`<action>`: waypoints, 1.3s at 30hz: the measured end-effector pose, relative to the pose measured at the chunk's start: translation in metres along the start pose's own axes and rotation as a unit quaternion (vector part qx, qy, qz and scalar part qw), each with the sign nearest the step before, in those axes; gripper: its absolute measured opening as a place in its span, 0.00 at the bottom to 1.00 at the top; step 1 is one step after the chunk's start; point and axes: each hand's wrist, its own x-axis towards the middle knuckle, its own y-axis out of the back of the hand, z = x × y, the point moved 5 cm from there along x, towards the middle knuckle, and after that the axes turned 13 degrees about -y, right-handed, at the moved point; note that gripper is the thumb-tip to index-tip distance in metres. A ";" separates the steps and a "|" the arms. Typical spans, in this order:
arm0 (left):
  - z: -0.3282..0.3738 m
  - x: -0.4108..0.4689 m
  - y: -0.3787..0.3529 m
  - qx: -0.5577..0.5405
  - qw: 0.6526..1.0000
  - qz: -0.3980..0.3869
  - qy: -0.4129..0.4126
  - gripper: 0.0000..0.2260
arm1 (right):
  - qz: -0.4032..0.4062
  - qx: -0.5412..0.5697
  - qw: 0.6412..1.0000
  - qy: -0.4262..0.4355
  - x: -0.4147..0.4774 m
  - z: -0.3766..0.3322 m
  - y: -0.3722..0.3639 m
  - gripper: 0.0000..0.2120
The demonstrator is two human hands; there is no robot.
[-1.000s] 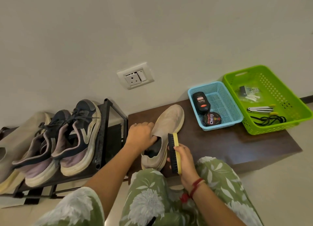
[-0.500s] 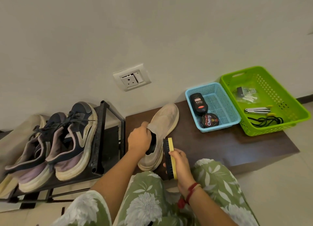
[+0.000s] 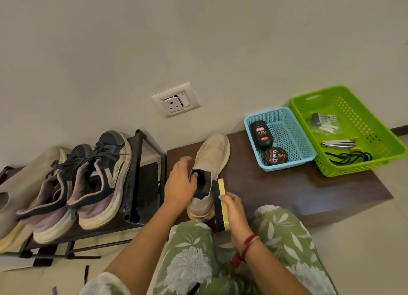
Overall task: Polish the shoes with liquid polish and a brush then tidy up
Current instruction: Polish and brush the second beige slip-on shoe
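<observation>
Your left hand (image 3: 180,185) has its fingers gripping the collar of the beige fabric slip-on shoe (image 3: 210,168) on the dark wooden bench (image 3: 287,184), your right hand (image 3: 235,213) clasps the yellow-backed black-bristled brush (image 3: 221,204) against its side, and the perforated blue plastic basket (image 3: 287,137) holds a black polish bottle (image 3: 261,133) and round tin (image 3: 275,156).

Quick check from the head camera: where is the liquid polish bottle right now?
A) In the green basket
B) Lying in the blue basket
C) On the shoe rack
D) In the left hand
B: the liquid polish bottle lies in the blue basket next to the round polish tin; the hands hold only the shoe and the brush.
</observation>
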 end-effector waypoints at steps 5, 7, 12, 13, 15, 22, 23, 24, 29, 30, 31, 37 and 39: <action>0.015 -0.053 -0.002 0.013 1.000 -0.005 -0.009 0.11 | 0.001 0.031 0.999 -0.015 0.003 0.004 0.001 0.07; 0.009 -0.073 -0.012 0.004 0.999 -0.042 0.026 0.12 | 0.021 0.042 0.999 -0.009 0.003 0.006 0.007 0.11; 0.008 -0.074 -0.015 -0.072 0.992 -0.028 0.095 0.08 | 0.061 0.022 0.998 0.011 -0.004 0.012 0.020 0.12; 0.008 -0.071 -0.014 -0.083 0.991 -0.023 0.102 0.08 | 0.062 0.014 0.998 0.018 -0.005 0.012 0.020 0.12; 0.006 -0.069 -0.014 -0.103 0.989 -0.022 0.106 0.09 | 0.059 0.005 0.998 0.028 -0.007 0.013 0.017 0.12; -0.004 -0.072 -0.022 -0.163 0.965 -0.062 0.198 0.46 | 0.065 -0.003 0.997 -0.029 0.000 0.024 0.010 0.15; -0.007 -0.071 -0.026 -0.168 0.959 -0.082 0.212 0.40 | 0.068 -0.003 0.997 -0.027 0.002 0.024 0.010 0.15; -0.010 -0.070 -0.029 -0.168 0.957 -0.092 0.218 0.33 | 0.071 -0.007 0.997 -0.021 0.003 0.023 0.011 0.14; -0.010 -0.064 -0.032 -0.141 0.966 -0.080 0.199 0.17 | 0.057 -0.058 0.997 0.014 0.004 0.021 0.009 0.11; -0.010 -0.064 -0.033 -0.138 0.966 -0.076 0.204 0.16 | 0.055 -0.071 0.996 0.028 0.004 0.021 0.008 0.12; -0.011 -0.063 -0.033 -0.142 0.964 -0.070 0.212 0.15 | 0.056 -0.086 0.994 0.041 0.005 0.020 0.008 0.13; -0.015 -0.066 -0.031 -0.192 0.950 -0.054 0.240 0.16 | 0.076 -0.152 0.983 0.068 0.014 0.011 0.011 0.16; -0.013 -0.068 -0.031 -0.203 0.949 -0.061 0.234 0.23 | 0.083 -0.149 0.984 0.061 0.015 0.011 0.012 0.17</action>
